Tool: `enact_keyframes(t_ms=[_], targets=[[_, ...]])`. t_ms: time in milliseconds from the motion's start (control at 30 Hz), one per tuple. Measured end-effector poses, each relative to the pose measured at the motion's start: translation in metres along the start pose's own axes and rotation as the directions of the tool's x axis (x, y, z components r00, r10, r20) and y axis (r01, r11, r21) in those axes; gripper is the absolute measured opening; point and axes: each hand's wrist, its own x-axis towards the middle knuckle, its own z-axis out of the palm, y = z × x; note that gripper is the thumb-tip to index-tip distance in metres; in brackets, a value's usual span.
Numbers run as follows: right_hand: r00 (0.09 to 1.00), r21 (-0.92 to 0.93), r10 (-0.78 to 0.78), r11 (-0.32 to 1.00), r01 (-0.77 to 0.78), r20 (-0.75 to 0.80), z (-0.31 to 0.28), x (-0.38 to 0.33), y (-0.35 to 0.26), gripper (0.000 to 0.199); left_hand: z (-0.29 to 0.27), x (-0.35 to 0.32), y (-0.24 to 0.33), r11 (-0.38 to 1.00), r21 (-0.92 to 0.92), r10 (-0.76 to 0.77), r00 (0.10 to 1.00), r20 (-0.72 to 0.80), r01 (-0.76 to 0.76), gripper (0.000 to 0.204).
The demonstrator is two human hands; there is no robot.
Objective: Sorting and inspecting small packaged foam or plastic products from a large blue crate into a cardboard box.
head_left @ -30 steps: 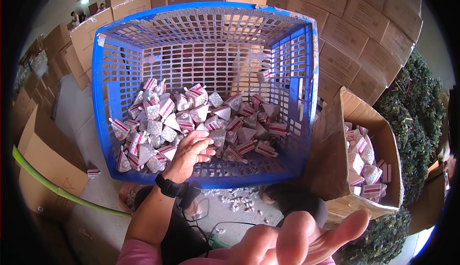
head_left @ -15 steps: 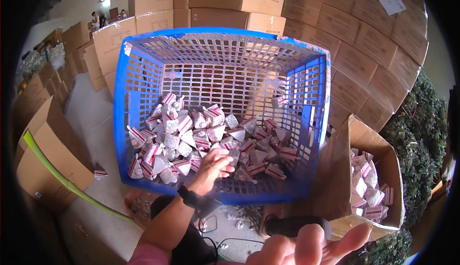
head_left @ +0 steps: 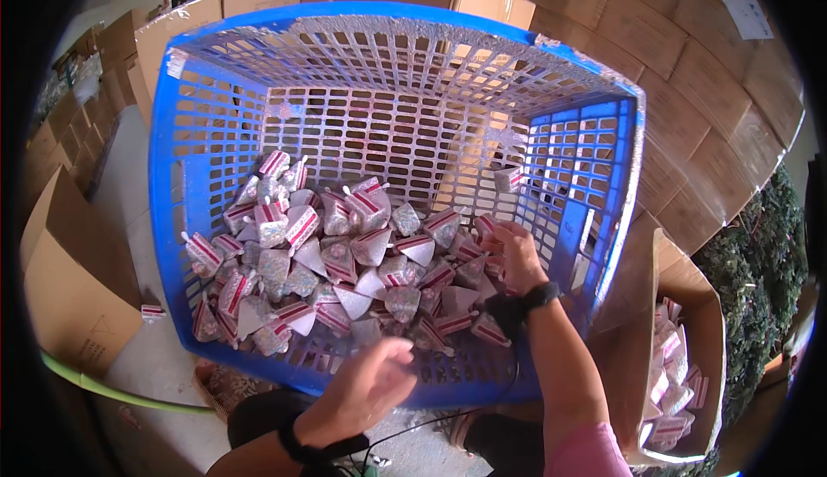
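Note:
A blue plastic basket with slotted walls stands tilted before me. Inside lies a heap of wedge-shaped ornaments, shaped like small cake slices, silvery and glittery with pink-and-white striped sides. At the heap's right side, my right hand has its fingers bent and closed around one ornament, mostly hidden by the fingers. My left hand hovers by the basket's front rim, fingers loosely curved and apart, with nothing visible in them. A dark band circles each wrist.
To the right, an open cardboard carton holds more such ornaments. Another open carton stands at left, a green strap beside it. One ornament lies on the floor. Stacked boxes rise behind; dark green artificial foliage is at far right.
My right hand has gone from the lower right foreground into the basket's right side. My left hand has drawn back from the heap toward the front rim. The view has shifted closer to the basket.

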Motion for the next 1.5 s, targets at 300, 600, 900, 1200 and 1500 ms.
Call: enact_keyframes(t_ms=[300, 600, 900, 1200, 1500], targets=[[0.956, 0.022, 0.081, 0.997, -0.078, -0.283, -0.034, 0.184, 0.081, 0.043, -0.023, 0.008, 0.017, 0.934, 0.093, -0.34, 0.938, -0.062, 0.345, 0.04], [0.878, 0.08, 0.09, 0.995, -0.059, -0.471, -0.021, 0.241, 0.047, 0.069, -0.035, 0.027, 0.004, 0.88, 0.26, -0.391, 0.917, -0.075, 0.397, 0.039], [0.988, 0.392, -0.106, 0.909, 0.141, -0.111, -0.03, 0.207, 0.086, 0.033, -0.033, 0.034, 0.007, 0.851, 0.199, -0.474, 0.874, -0.108, 0.486, 0.037], [0.526, -0.038, -0.117, 0.961, 0.274, 0.843, 0.087, -0.04, 0.041, 0.067, -0.025, 0.05, -0.02, 0.933, -0.295, -0.329, 0.823, -0.464, 0.207, 0.055], [0.518, -0.567, -0.444, 0.027, 0.823, 0.731, 0.065, -0.02, -0.083, 0.072, -0.014, 0.06, -0.028, 0.88, -0.469, -0.281, 0.876, -0.392, 0.072, 0.019]])
